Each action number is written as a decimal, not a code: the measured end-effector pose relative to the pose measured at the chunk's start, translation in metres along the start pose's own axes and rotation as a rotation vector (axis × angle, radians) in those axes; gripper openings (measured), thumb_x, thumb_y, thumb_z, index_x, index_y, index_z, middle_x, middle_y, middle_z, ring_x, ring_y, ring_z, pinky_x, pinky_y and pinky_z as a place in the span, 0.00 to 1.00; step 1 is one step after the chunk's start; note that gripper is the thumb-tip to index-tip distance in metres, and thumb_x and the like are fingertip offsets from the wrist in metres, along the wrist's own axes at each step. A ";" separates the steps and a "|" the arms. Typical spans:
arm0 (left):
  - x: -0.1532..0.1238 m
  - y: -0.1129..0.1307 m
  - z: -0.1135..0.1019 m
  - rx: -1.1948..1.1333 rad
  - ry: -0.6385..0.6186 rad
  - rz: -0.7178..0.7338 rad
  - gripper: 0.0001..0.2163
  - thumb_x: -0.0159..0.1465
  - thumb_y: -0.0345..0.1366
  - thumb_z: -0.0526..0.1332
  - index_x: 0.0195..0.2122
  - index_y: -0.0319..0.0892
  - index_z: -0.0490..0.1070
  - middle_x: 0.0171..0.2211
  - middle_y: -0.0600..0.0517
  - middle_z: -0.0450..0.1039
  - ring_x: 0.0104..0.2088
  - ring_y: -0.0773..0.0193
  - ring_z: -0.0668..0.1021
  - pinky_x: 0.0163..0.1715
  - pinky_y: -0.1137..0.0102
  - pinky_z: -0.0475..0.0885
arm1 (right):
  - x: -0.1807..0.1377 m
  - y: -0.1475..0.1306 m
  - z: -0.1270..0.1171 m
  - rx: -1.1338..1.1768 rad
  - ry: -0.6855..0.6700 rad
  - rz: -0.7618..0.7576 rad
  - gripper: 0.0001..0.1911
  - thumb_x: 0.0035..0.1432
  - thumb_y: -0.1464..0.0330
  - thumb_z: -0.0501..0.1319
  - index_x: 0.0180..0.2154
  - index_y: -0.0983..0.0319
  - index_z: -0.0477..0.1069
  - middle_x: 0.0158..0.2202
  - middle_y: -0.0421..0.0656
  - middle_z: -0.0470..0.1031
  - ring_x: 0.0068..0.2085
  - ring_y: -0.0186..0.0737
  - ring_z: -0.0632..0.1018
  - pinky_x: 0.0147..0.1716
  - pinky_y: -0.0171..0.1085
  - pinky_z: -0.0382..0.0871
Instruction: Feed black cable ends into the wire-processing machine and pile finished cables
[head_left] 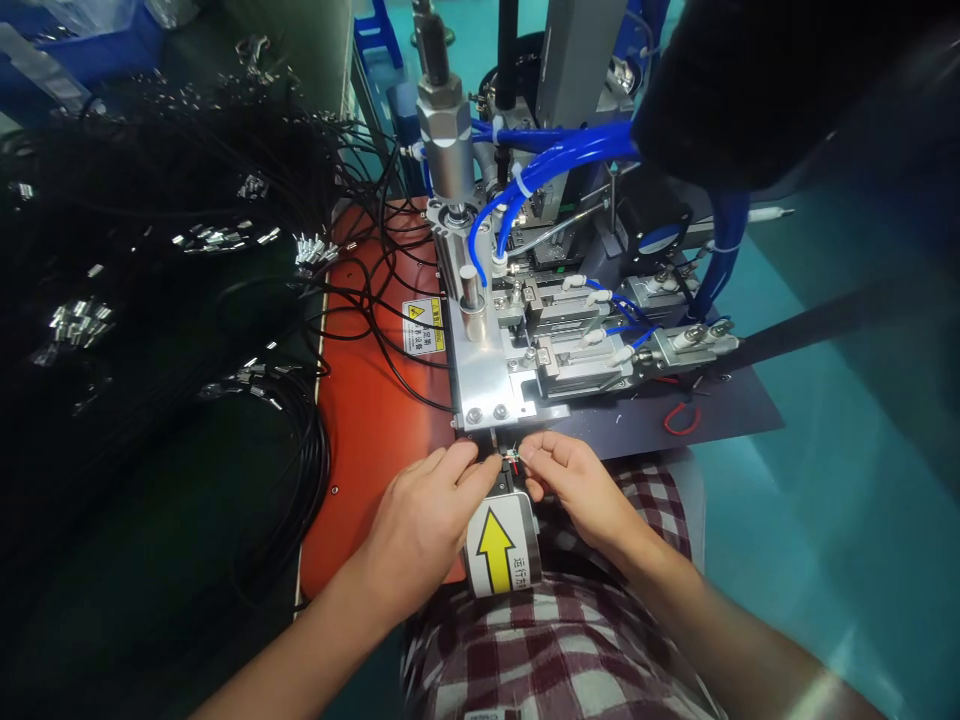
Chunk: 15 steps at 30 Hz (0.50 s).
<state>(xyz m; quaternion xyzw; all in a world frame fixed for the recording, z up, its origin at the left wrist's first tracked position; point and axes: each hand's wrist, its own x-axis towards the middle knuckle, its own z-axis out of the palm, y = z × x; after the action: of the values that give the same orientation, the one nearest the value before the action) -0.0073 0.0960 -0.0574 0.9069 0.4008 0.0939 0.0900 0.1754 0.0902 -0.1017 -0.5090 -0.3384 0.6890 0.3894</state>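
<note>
A: Specimen?
B: Small wire ends (pixel 512 455), just below centre of frame, between the two hands. Thin strands, whitish, with touches of green and red.
A: Fingers?
B: Right hand (pixel 574 485): thumb and forefinger pinching the wire ends from the right. Left hand (pixel 431 500): thumb tip at their left side, forefinger curled above; cannot tell whether these fingers close on anything.
A: Immediate surroundings?
B: Black fixture (pixel 501 482) directly beneath, partly covered by the left hand. Below it, a white label (pixel 495 550) with a yellow arrow; its lettering is cut short at the right edge. Metal press (pixel 484 370) just above the hands.
A: Further out?
B: Orange-red bench (pixel 375 450) left of centre; black cables (pixel 322 450) with silvery ends fill the left, many lost in shadow.
A: Hard to make out?
B: Strand count and exact joins: too small. A dark blurred shape (pixel 735 90), upper right, hides part of the machinery.
</note>
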 end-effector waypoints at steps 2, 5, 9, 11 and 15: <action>0.001 0.001 -0.001 0.012 -0.008 -0.018 0.14 0.64 0.27 0.49 0.46 0.37 0.71 0.34 0.46 0.71 0.31 0.59 0.75 0.28 0.68 0.73 | -0.001 -0.001 0.000 -0.045 0.027 -0.024 0.16 0.55 0.56 0.62 0.29 0.63 0.68 0.18 0.35 0.65 0.20 0.32 0.65 0.22 0.33 0.58; 0.001 0.000 0.001 0.023 -0.022 -0.022 0.14 0.64 0.27 0.49 0.46 0.39 0.72 0.35 0.46 0.71 0.32 0.60 0.75 0.29 0.69 0.72 | -0.004 -0.003 0.004 -0.138 0.111 -0.113 0.15 0.56 0.56 0.61 0.32 0.63 0.69 0.21 0.35 0.64 0.20 0.31 0.64 0.19 0.33 0.56; -0.001 -0.002 0.004 0.026 -0.038 -0.032 0.14 0.64 0.27 0.50 0.46 0.40 0.71 0.37 0.46 0.71 0.33 0.60 0.74 0.30 0.69 0.71 | -0.005 -0.002 0.010 -0.246 0.208 -0.241 0.10 0.56 0.61 0.61 0.31 0.62 0.70 0.21 0.36 0.65 0.21 0.32 0.63 0.20 0.33 0.57; -0.002 -0.001 0.005 0.023 -0.045 -0.038 0.13 0.65 0.27 0.50 0.46 0.40 0.71 0.37 0.46 0.71 0.34 0.60 0.74 0.30 0.69 0.71 | -0.004 0.000 0.011 -0.335 0.242 -0.317 0.08 0.57 0.63 0.60 0.30 0.61 0.69 0.22 0.37 0.67 0.22 0.34 0.65 0.22 0.34 0.58; -0.002 0.000 0.004 0.018 -0.054 -0.048 0.12 0.64 0.28 0.52 0.45 0.40 0.71 0.37 0.47 0.71 0.33 0.59 0.75 0.30 0.68 0.71 | -0.003 0.005 0.012 -0.452 0.261 -0.395 0.07 0.59 0.66 0.58 0.30 0.60 0.68 0.23 0.37 0.66 0.23 0.34 0.64 0.23 0.34 0.58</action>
<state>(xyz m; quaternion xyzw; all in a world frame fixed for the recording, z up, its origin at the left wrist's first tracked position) -0.0072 0.0943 -0.0613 0.9000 0.4208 0.0633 0.0948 0.1634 0.0846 -0.1017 -0.5911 -0.5222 0.4366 0.4327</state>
